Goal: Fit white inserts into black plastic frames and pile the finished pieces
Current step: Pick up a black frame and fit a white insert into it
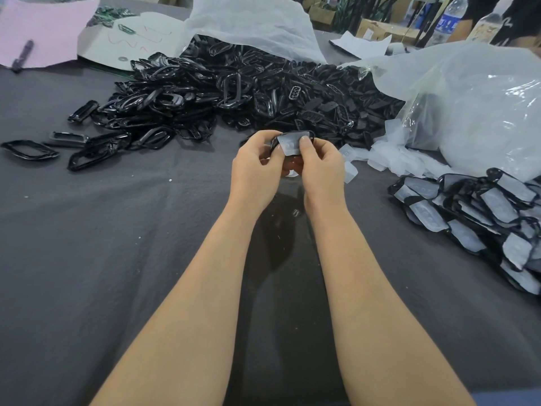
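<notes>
**Insert goes on frame**

Above the table [117, 230], the left hand [257, 168] and right hand [322, 168] hold one black frame [275, 142] w/ a frosted white insert [291, 145] on it. Fingers are clamped on its edges, thumbs on top. Bottle label [446, 24]: blue, text not readable.

White insert [289, 145] against black frame [292, 133]

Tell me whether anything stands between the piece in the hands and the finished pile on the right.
Nothing visible blocks it. The piece in the left hand and right hand has only loose white inserts lying flat on the cloth before the finished pile; likely easy to pass over.
</notes>
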`<state>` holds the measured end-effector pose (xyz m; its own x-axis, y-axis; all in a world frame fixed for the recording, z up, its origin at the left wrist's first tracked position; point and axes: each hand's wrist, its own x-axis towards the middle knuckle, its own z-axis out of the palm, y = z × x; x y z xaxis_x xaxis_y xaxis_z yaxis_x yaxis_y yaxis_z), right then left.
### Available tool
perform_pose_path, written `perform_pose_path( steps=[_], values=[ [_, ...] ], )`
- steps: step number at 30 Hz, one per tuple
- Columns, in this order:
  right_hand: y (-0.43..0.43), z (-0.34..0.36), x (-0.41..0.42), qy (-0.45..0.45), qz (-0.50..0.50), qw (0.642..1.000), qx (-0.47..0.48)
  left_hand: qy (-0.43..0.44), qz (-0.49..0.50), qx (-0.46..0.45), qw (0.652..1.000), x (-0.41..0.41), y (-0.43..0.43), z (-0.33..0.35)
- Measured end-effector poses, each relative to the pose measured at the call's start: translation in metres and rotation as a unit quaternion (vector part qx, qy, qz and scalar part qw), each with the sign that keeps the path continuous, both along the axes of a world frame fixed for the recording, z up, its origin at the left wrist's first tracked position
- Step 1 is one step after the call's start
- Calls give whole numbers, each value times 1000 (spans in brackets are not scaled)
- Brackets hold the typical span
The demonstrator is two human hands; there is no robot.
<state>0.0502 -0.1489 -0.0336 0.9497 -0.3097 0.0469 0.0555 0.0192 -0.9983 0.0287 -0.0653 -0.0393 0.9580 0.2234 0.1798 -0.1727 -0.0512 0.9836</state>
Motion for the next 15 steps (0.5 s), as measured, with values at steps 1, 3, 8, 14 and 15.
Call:
perform_pose_path(
  steps=[1, 3, 8, 14, 15],
  values=[
    [0, 0, 0, -1, -2, 1000, -8, 2, 0, -5, 1000, 0, 0, 0],
    [0, 0, -1, -5, -4, 1000, -20, 4, 3, -13, 1000, 0, 0, 1],
    [-1, -2, 0, -14, -6, 998, -53, 8, 9, -22, 1000, 0, -2, 1],
    [-2, -4, 0, -7, 25, 999, -27, 11, 30, 47, 998, 3, 2, -3],
    [-3, -4, 0, -5, 40, 999, -19, 15, 32, 44, 998, 3, 3, -3]
  ],
)
